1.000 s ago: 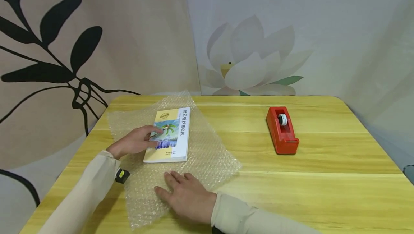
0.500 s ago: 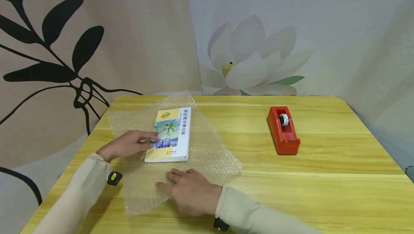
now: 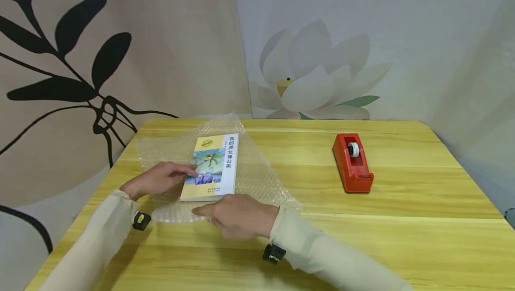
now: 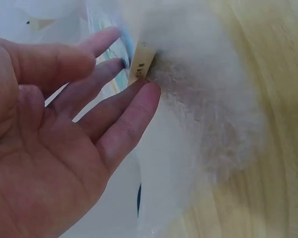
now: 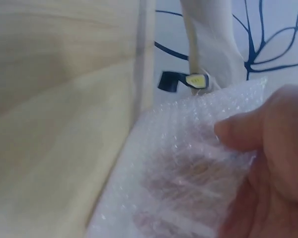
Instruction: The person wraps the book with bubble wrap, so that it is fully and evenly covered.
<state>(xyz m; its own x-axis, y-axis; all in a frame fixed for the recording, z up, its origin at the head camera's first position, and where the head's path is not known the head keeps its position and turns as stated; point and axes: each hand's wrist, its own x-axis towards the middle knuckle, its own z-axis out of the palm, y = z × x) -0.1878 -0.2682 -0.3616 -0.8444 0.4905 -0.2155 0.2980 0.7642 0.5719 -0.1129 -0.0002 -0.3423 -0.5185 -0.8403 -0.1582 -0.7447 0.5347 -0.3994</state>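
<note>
Roughly centred on the book (image 3: 211, 163), clock read from the head view. Book lies flat, cover up, on a sheet of bubble wrap (image 3: 257, 170) spread over the wooden table (image 3: 410, 246). White strip with dark characters down the cover's 3 o'clock side; picture of a palm and purple shapes beside it.

Left hand (image 3: 158, 178) at 9 o'clock, fingertips on the cover. Fingers mostly extended and apart, thumb free, nothing gripped; left wrist view shows the tips at the book's edge.

Right hand (image 3: 241, 217) at 5 o'clock, just beside the book's near end. Has hold of the wrap: thumb on one face, other fingers behind, closed on it in a pinch. Near part of the sheet bent up at 7 o'clock. Other corners reach out at 10, 1 and 4.

Red tape dispenser (image 3: 353, 166) at 3 o'clock, well apart, white roll (image 3: 353, 149) seated in it. Pale sleeves on both arms, small black device (image 3: 141, 221) at the left wrist. Backdrop: black leaves (image 3: 76, 25) toward 10, pale lotus (image 3: 310, 72) between 1 and 2.
</note>
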